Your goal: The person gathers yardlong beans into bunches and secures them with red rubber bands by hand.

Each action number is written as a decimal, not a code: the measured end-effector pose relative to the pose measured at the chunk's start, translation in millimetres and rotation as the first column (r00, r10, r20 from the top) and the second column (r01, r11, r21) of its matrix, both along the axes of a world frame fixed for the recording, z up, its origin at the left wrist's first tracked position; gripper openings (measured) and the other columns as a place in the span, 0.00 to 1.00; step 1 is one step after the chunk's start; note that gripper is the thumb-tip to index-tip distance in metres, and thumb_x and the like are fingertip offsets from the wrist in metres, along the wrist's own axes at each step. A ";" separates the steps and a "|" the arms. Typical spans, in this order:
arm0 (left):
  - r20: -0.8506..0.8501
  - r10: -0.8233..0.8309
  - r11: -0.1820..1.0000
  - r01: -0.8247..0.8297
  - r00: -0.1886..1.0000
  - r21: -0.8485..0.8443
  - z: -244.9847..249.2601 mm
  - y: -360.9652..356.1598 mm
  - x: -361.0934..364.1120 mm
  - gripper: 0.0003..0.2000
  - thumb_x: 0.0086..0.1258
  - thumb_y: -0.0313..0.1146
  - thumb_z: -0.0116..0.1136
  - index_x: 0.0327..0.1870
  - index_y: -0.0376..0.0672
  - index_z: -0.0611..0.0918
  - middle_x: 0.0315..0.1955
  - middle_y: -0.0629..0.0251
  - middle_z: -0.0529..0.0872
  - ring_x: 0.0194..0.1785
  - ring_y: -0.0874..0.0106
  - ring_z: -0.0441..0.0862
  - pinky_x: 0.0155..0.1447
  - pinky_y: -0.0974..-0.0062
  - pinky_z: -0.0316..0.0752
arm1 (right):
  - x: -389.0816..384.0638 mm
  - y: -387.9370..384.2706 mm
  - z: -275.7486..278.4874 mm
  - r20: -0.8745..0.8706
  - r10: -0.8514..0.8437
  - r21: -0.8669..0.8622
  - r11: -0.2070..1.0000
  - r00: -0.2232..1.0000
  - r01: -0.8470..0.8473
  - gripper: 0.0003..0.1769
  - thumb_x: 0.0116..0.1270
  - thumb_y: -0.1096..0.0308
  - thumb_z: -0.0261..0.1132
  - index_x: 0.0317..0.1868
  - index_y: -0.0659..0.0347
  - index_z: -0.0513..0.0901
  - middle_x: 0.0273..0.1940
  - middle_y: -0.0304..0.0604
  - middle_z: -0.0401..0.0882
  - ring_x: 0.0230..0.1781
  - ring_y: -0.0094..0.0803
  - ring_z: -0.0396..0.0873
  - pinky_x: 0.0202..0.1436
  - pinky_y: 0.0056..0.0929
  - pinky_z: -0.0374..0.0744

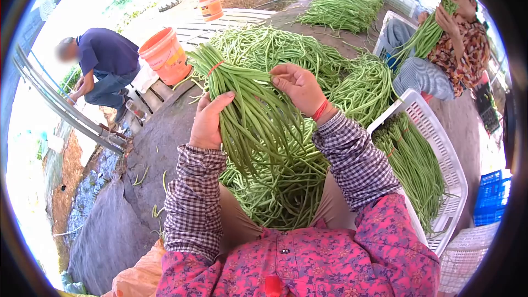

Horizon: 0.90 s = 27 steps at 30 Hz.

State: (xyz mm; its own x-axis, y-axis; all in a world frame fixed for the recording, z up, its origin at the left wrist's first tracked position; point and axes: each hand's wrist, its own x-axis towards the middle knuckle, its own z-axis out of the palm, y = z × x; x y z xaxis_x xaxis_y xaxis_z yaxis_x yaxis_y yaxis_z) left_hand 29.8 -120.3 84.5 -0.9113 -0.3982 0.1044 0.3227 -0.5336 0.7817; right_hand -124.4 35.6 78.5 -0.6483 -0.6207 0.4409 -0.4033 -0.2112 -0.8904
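A bundle of green long beans (240, 102) hangs in front of me, bound near its upper end by a red band (216, 67). My left hand (210, 120) is wrapped round the bundle's left side, thumb across the front. At the bundle's right edge, my right hand (300, 89) is closed, with thumb and fingertips pinching a bean; several red bands (320, 110) circle that wrist. Loose long beans (275, 201) lie heaped below, between my knees, and a larger pile of beans (269, 47) spreads out behind the bundle.
A white crate (455, 173) with banded beans stands at my right. Blue crates (491, 198) are beyond it. A seated person (459, 55) holds beans at the right. Another person (110, 63) bends down at the left, near an orange bucket (165, 58). Dark ground cloth (159, 126) lies at left.
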 end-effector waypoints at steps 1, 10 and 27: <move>0.011 0.009 1.000 -0.009 1.000 -0.011 -0.3 0.7 -0.9 0.13 0.66 0.22 0.52 0.52 0.34 0.74 0.42 0.57 0.83 0.41 0.67 0.84 0.43 0.70 0.83 | 4.2 -2.0 0.8 -0.174 -0.141 -0.090 0.988 0.975 0.127 0.10 0.62 0.69 0.66 0.42 0.63 0.80 0.29 0.34 0.77 0.30 0.22 0.76 0.37 0.21 0.75; 0.002 0.159 0.956 -0.153 0.987 -0.250 -4.5 19.6 -9.8 0.14 0.63 0.18 0.51 0.50 0.35 0.74 0.41 0.64 0.82 0.40 0.75 0.80 0.42 0.78 0.76 | 45.1 -7.6 1.3 -0.683 -0.118 0.104 0.961 0.721 0.257 0.11 0.56 0.56 0.67 0.32 0.55 0.83 0.29 0.40 0.80 0.33 0.38 0.79 0.43 0.37 0.71; -0.121 0.229 0.806 -0.258 0.966 -0.532 -2.7 13.0 -12.0 0.17 0.59 0.15 0.52 0.51 0.33 0.74 0.41 0.66 0.81 0.43 0.77 0.79 0.50 0.79 0.73 | 34.3 -4.6 -4.4 0.178 0.365 -0.089 0.931 0.914 -0.354 0.09 0.66 0.82 0.53 0.44 0.60 0.73 0.32 0.35 0.76 0.24 0.18 0.74 0.26 0.16 0.75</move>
